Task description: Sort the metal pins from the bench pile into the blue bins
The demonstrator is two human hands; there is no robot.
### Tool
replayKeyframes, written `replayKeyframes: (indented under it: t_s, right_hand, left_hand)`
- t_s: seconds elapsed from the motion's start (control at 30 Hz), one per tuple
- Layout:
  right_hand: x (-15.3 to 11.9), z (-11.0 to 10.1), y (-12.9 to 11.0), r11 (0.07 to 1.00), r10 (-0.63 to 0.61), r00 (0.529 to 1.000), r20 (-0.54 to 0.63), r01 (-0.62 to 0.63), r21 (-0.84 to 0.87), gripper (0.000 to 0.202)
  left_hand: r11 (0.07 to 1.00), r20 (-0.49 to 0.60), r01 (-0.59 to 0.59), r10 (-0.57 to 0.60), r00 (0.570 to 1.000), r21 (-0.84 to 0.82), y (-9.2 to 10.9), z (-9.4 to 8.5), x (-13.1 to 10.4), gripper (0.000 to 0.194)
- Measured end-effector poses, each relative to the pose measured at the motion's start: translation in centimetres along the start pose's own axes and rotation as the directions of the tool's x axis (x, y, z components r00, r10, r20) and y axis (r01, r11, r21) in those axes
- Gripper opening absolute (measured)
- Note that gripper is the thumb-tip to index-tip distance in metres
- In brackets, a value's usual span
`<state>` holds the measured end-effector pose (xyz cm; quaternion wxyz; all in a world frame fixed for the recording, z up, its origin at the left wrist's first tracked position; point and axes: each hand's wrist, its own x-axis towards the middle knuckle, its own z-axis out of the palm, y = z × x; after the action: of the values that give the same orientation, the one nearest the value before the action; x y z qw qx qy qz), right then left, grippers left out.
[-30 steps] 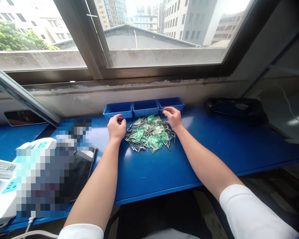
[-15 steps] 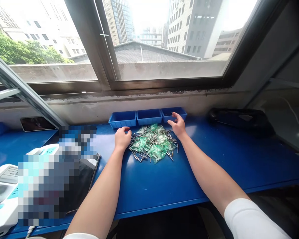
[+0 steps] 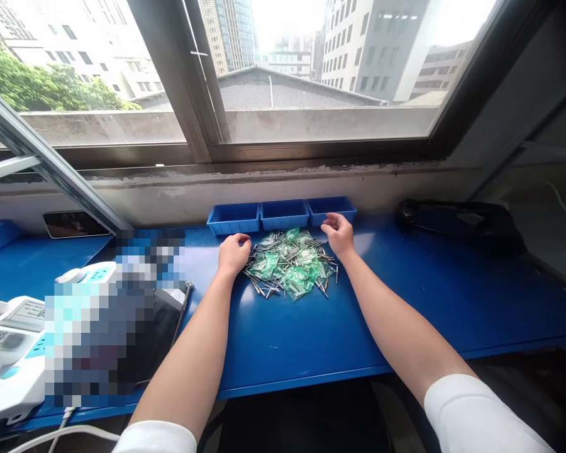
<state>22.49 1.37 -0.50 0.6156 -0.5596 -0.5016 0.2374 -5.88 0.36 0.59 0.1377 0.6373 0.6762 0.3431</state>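
Observation:
A pile of thin metal pins [image 3: 268,290] mixed with small green-tinted clear plastic bags [image 3: 299,277] lies on the blue tabletop. At the pile's left edge is my left hand [image 3: 233,255], its fingers curled; whatever they may hold is hidden. My right hand [image 3: 340,236] is above the pile's right side, just in front of the right blue bin [image 3: 332,217]. Its thumb and fingers are apart, with nothing visible between them. Beside that bin stand the middle blue bin [image 3: 284,221] and the left blue bin [image 3: 234,224], in a row behind the pile.
To the left are a white power strip [image 3: 9,377] with plugs, a blurred-out area and a dark flat object [image 3: 163,314]. A phone [image 3: 73,224] lies farther back. A black bag-like object [image 3: 462,223] rests at the back right. The window [image 3: 321,151] is behind the bins.
My right hand has drawn back slightly from the right bin toward the pile, and the gap between its thumb and fingers has narrowed. My left hand stays at the pile's left edge. The view has tilted slightly.

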Motion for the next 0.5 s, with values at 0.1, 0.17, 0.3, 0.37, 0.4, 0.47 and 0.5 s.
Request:
replayKeyframes:
  t_s: [0.1, 0.17, 0.3, 0.37, 0.4, 0.47, 0.5]
  right_hand:
    - [-0.76, 0.07, -0.45, 0.994, -0.005, 0.997, 0.073, 0.013, -0.11, 0.029]
    - [-1.08, 0.09, -0.72, 0.986, 0.001, 0.994, 0.109, 0.017, -0.166, 0.026]
    - [-1.16, 0.05, -0.88, 0.974, 0.024, 0.989, 0.145, 0.009, -0.225, 0.025]
    - [-1.09, 0.05, -0.75, 0.969, 0.021, 0.987, 0.162, 0.02, -0.246, 0.026]
    - [-1.07, 0.07, -0.66, 0.964, 0.008, 0.984, 0.179, 0.04, -0.263, 0.026]
    - [-1.09, 0.14, -0.51, 0.942, -0.039, 0.969, 0.242, 0.117, -0.314, 0.026]
    - [-1.14, 0.19, -0.46, 0.923, -0.065, 0.955, 0.288, 0.168, -0.346, 0.026]
  left_hand:
    - [1.0, 0.009, -0.007, 0.007, 1.0, 0.005, 0.1, -0.06, -0.09, 0.024]
    - [1.0, 0.013, -0.012, 0.012, 1.0, 0.006, 0.13, -0.03, -0.16, 0.025]
    - [1.0, 0.016, -0.022, 0.022, 1.0, 0.021, 0.04, 0.18, -0.12, 0.025]
    - [0.999, 0.021, -0.024, 0.024, 0.999, 0.031, -0.01, 0.21, -0.03, 0.026]
    - [0.999, 0.028, -0.019, 0.018, 0.999, 0.037, -0.01, 0.17, 0.01, 0.027]
    - [0.999, 0.055, -0.002, 0.0, 0.998, 0.045, 0.06, -0.06, 0.02, 0.029]
    - [0.999, 0.079, 0.004, -0.007, 0.997, 0.046, 0.13, -0.24, -0.02, 0.029]
